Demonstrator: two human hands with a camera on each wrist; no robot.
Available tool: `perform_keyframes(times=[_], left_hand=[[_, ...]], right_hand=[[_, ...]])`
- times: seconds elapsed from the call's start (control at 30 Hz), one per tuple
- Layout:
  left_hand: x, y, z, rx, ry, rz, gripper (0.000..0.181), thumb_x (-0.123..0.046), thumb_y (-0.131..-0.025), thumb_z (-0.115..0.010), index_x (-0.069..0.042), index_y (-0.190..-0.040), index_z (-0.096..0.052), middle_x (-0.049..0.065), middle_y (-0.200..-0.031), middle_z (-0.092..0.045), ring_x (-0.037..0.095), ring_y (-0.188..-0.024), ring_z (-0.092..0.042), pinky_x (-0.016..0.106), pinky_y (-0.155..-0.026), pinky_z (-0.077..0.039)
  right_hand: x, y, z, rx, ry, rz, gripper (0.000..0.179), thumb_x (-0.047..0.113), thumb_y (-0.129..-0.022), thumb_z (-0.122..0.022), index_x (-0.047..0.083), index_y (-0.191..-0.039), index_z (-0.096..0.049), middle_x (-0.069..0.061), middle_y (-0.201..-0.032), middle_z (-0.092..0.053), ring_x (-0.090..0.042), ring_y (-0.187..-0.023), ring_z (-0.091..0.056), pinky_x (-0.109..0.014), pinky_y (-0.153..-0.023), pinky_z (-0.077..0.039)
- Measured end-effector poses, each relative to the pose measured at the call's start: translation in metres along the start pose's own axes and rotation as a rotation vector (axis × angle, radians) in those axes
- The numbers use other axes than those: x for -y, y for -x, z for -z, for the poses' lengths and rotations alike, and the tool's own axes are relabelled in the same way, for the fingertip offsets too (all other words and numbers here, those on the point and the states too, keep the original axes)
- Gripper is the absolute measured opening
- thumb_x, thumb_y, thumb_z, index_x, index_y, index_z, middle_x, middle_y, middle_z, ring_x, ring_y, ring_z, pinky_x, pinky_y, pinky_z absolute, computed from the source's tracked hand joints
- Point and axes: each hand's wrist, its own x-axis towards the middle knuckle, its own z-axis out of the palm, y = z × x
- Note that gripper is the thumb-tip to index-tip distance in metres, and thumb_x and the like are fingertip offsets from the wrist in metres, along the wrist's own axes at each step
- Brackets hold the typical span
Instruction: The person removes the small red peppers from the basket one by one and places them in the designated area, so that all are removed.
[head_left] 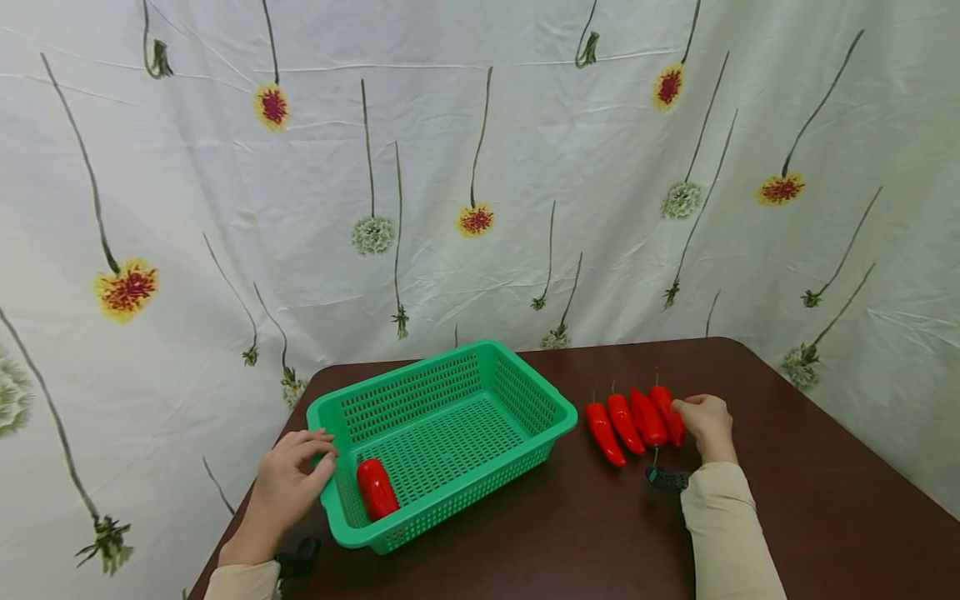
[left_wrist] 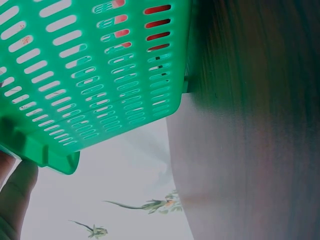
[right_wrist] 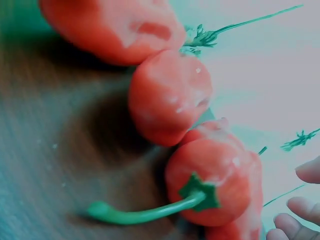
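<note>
In the head view, a green plastic basket (head_left: pixel 450 358) stands on the table with one red pepper (head_left: pixel 377 489) inside its near left end. My left hand (head_left: pixel 292 475) grips the basket's left rim; the left wrist view shows a finger (left_wrist: pixel 20 187) against the underside of that rim. Several long red peppers lie side by side right of the basket. My right hand (head_left: pixel 705 421) is beside the rightmost pepper (head_left: pixel 666 414), its fingers loosely bent. In the right wrist view, fingertips (right_wrist: pixel 292 225) stand apart from a pepper with a green stem (right_wrist: pixel 207 182).
The dark brown table (head_left: pixel 555 533) has its far edge just behind the basket and peppers. A white cloth (head_left: pixel 420 167) printed with flowers hangs behind it. Dark wrist straps (head_left: pixel 667 479) sit at both sleeves. The leftmost loose pepper (head_left: pixel 602 433) lies near the basket's right end.
</note>
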Motion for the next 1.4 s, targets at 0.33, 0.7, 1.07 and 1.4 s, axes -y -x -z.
perform_keyframes(times=[0.33,0.7,1.07,1.4], left_hand=[[-0.001,0.000,0.000,0.008,-0.005,0.006,0.015,0.007,-0.076,-0.068,-0.007,-0.075,-0.076,0.009,-0.093,-0.076,0.030,-0.095,-0.065,-0.002,-0.084,-0.035],[-0.001,0.000,0.000,-0.001,-0.005,-0.003,0.015,0.007,-0.076,-0.068,-0.006,-0.075,-0.075,0.008,-0.093,-0.076,0.030,-0.095,-0.065,-0.003,-0.087,-0.032],[-0.001,0.001,0.000,0.007,-0.009,0.014,0.015,0.006,-0.077,-0.068,-0.006,-0.075,-0.076,0.008,-0.093,-0.076,0.030,-0.096,-0.065,-0.002,-0.084,-0.034],[-0.002,0.000,0.001,0.012,-0.012,0.011,0.014,0.006,-0.077,-0.068,-0.005,-0.076,-0.076,0.009,-0.092,-0.076,0.032,-0.095,-0.066,-0.003,-0.082,-0.035]], right_hand=[[0.019,0.007,0.001,0.008,-0.012,0.065,0.046,0.021,-0.092,-0.055,-0.010,-0.126,-0.055,-0.032,-0.131,-0.052,-0.044,-0.111,-0.053,-0.050,-0.085,-0.050],[0.048,0.017,0.000,0.069,-0.043,0.130,0.050,0.025,-0.095,-0.057,-0.005,-0.133,-0.054,-0.030,-0.142,-0.048,-0.047,-0.126,-0.046,-0.059,-0.099,-0.044],[0.062,0.025,-0.011,0.137,-0.022,0.185,0.048,0.023,-0.096,-0.057,-0.005,-0.134,-0.053,-0.030,-0.142,-0.049,-0.045,-0.123,-0.050,-0.056,-0.098,-0.046],[0.064,0.025,-0.014,0.186,-0.080,0.203,0.048,0.022,-0.097,-0.057,-0.006,-0.135,-0.051,-0.029,-0.144,-0.047,-0.045,-0.127,-0.046,-0.057,-0.104,-0.043]])
